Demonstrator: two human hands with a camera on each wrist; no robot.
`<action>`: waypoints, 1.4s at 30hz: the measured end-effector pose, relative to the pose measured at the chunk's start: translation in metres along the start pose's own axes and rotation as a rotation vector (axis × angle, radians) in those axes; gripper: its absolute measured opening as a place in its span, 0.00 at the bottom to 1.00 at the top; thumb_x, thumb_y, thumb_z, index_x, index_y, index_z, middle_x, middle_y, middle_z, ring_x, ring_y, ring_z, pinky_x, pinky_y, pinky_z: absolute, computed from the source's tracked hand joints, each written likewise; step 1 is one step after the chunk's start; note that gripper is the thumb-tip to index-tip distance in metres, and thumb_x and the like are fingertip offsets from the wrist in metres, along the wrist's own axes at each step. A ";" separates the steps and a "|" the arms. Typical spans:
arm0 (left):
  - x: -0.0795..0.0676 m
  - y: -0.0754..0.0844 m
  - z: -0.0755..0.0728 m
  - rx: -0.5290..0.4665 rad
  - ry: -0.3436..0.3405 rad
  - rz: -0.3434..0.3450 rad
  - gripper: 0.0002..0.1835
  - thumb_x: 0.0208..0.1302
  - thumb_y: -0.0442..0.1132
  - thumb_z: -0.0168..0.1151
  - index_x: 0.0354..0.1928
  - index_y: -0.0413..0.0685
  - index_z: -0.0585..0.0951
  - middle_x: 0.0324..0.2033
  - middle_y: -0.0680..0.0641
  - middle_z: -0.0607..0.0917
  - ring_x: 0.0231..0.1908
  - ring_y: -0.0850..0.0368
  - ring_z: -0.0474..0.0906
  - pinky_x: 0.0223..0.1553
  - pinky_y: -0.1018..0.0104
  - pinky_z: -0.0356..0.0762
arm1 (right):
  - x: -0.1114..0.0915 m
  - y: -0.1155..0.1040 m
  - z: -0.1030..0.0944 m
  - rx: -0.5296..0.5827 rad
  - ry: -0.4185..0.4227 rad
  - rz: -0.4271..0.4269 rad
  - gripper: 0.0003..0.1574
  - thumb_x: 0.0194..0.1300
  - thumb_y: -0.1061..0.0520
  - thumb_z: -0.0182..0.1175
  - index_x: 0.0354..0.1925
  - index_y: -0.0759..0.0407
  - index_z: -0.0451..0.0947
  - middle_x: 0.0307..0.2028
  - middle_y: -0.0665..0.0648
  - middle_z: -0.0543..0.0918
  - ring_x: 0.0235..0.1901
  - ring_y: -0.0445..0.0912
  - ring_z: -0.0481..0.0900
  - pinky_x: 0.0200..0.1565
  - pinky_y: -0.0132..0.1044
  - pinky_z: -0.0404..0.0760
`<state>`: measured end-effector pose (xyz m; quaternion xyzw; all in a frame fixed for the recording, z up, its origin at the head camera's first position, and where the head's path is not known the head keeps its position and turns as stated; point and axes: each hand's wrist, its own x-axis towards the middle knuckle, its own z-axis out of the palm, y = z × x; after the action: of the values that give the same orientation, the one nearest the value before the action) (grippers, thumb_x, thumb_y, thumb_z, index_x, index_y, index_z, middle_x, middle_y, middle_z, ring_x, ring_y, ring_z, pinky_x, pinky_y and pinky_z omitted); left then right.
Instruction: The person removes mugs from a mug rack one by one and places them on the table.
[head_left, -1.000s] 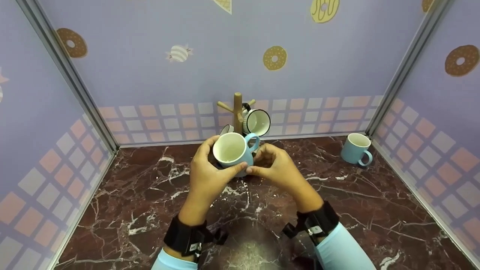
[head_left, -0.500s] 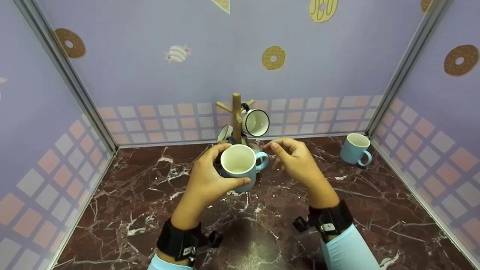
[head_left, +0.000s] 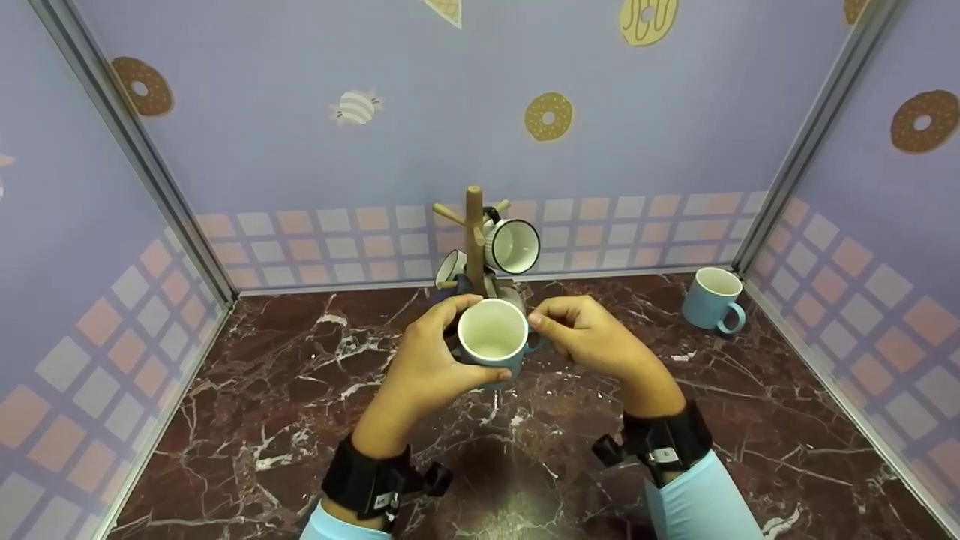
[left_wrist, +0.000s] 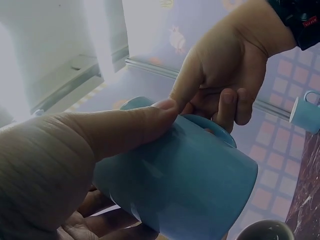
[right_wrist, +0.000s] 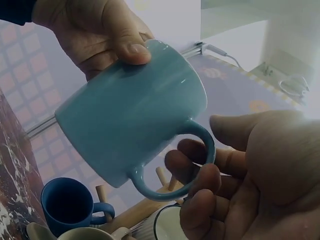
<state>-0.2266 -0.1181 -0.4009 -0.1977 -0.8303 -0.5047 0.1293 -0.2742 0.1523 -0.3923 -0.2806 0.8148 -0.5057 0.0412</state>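
Observation:
A light blue mug [head_left: 491, 330] with a cream inside is held up above the marble-patterned tabletop, its opening facing the head camera. My left hand [head_left: 435, 360] grips its body, thumb on the near side and fingers round the far side. At the mug's right, my right hand [head_left: 596, 337] has its fingers curled at the handle [right_wrist: 207, 145]. In the right wrist view those fingers wrap about the loop, and the thumb lies close by it. Behind the held mug stands a wooden mug tree [head_left: 474, 225], its lower part partly hidden.
A white mug with a black rim [head_left: 514, 246] hangs on the tree's right; another white mug [head_left: 451, 266] is lower left. A dark blue mug [right_wrist: 67, 200] shows in the right wrist view. A second light blue mug [head_left: 703, 304] stands upright at the back right corner.
The held mug has come down, nearer and slightly right, its handle turning downward behind the right fingers. The right hand left the mug, moved right, then came back to the handle.

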 end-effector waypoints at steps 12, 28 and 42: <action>0.001 0.001 0.010 -0.067 0.006 -0.011 0.55 0.41 0.45 0.99 0.75 0.46 0.81 0.62 0.44 0.91 0.60 0.46 0.89 0.64 0.45 0.89 | -0.001 0.001 0.000 0.026 0.072 0.043 0.27 0.88 0.52 0.61 0.35 0.74 0.79 0.20 0.49 0.73 0.18 0.39 0.70 0.20 0.28 0.70; 0.004 -0.003 0.022 0.030 0.024 -0.061 0.44 0.63 0.51 0.88 0.77 0.42 0.81 0.73 0.38 0.85 0.74 0.37 0.81 0.80 0.35 0.76 | -0.001 0.005 -0.015 0.167 0.242 0.156 0.23 0.88 0.54 0.60 0.29 0.57 0.81 0.29 0.50 0.86 0.23 0.39 0.75 0.23 0.27 0.73; 0.000 -0.013 0.048 0.391 -0.162 0.074 0.37 0.82 0.56 0.68 0.85 0.50 0.73 0.84 0.43 0.75 0.84 0.40 0.71 0.86 0.36 0.68 | -0.009 0.034 -0.060 0.167 0.465 0.270 0.22 0.88 0.49 0.61 0.33 0.53 0.85 0.28 0.45 0.83 0.27 0.38 0.74 0.28 0.29 0.78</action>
<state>-0.2337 -0.0813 -0.4331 -0.2391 -0.9123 -0.3114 0.1163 -0.3018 0.2162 -0.3938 -0.0416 0.7880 -0.6117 -0.0571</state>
